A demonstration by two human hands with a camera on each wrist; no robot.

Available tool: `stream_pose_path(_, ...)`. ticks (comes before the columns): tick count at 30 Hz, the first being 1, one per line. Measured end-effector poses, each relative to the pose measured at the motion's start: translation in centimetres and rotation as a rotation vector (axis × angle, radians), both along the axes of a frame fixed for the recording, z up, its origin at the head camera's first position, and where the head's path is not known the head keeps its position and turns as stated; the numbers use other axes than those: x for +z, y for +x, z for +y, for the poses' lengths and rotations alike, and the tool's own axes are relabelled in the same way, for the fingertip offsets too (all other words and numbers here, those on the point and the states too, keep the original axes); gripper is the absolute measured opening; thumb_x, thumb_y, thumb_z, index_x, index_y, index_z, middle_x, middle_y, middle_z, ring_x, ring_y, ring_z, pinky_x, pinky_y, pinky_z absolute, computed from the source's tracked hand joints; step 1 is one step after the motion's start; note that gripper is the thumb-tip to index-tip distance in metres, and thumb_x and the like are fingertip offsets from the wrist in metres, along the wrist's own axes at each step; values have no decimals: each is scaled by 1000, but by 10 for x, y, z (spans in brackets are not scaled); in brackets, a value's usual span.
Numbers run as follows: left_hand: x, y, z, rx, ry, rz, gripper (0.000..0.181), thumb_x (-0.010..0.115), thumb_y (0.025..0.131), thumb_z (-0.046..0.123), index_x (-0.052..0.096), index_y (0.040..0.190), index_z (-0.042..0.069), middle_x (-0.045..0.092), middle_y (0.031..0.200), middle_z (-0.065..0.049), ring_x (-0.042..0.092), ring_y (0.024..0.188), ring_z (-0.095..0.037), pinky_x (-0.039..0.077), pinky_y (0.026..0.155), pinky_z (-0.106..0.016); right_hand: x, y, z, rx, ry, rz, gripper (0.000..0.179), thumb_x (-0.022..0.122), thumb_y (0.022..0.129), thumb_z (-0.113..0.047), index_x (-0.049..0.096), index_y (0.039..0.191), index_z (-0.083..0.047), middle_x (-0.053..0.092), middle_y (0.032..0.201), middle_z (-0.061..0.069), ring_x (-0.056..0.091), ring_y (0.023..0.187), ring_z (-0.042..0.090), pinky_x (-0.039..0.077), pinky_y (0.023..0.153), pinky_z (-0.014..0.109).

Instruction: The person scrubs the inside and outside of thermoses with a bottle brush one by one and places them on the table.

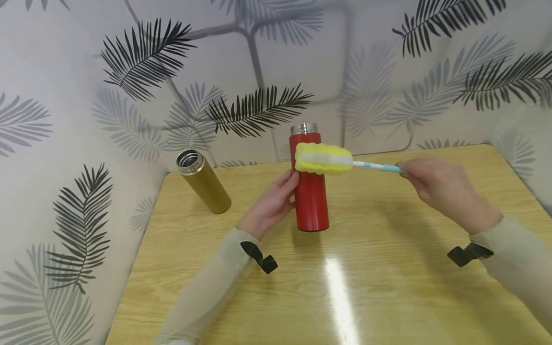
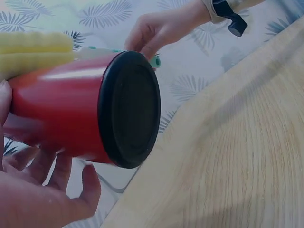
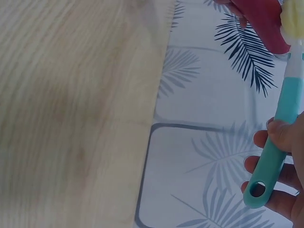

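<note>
My left hand (image 1: 276,201) grips a red thermos bottle (image 1: 312,203) round its side and holds it up off the table. The bottle has a bare silver neck at its top, and its black base (image 2: 133,109) faces the left wrist camera. A bottle brush with a yellow sponge head (image 1: 323,159) is in my right hand (image 1: 444,187), which pinches the turquoise handle (image 3: 280,128) between thumb and fingers. In the head view the sponge lies sideways across the upper part of the bottle, below its neck.
A gold thermos bottle (image 1: 207,184) with an open silver mouth stands at the table's back left. The wooden table (image 1: 388,268) runs up to a wall (image 1: 371,72) with a leaf pattern.
</note>
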State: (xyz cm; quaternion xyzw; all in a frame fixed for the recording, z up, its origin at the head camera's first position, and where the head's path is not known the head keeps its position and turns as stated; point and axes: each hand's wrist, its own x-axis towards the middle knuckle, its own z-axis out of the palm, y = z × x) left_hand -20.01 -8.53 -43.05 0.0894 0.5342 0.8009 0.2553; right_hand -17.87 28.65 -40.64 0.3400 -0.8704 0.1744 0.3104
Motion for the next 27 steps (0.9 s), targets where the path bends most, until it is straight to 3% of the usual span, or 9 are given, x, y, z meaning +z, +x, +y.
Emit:
stream_pose_path(1,1,0,-1,9,-4,-11,67,54,108,40,29,162,10,42,158,-13,37,146,-25,29,121,-56,-2,1,0,5,6,-2,60,36,112,-49,75,110,-3,75,91,14,72,77,34,56,57,53)
stream_pose_path(4,2,-1,-2,30,12,-40,50,41,114,30,31,160,12,46,152,-10,39,144,-24,31,119,-59,-7,4,1,20,29,-16,64,34,111,-51,75,109,-3,76,91,12,72,76,32,56,56,51)
stream_pose_path(10,3,-6,-7,81,52,-51,48,40,114,33,34,157,14,52,139,-4,49,127,-21,38,112,-50,-17,11,5,57,89,-54,66,30,112,-51,75,110,-2,76,94,11,73,79,31,57,56,48)
stream_pose_path(16,6,-10,-13,104,68,-50,48,41,113,34,39,157,13,56,137,-4,53,122,-20,44,104,-42,-24,17,8,101,97,-72,65,28,112,-49,75,110,-4,75,95,8,72,79,28,57,57,46)
stream_pose_path(21,7,-11,-15,128,65,-45,33,42,113,34,47,141,17,60,128,-3,57,115,-20,48,96,-40,-26,20,10,132,98,-44,61,29,113,-46,75,108,-6,75,93,6,71,77,26,55,51,43)
stream_pose_path(27,3,-6,-10,101,94,-39,20,38,114,35,52,123,23,64,118,2,58,109,-14,50,90,-35,-18,16,10,89,71,13,57,34,113,-45,75,110,-5,75,92,8,72,77,27,56,53,45)
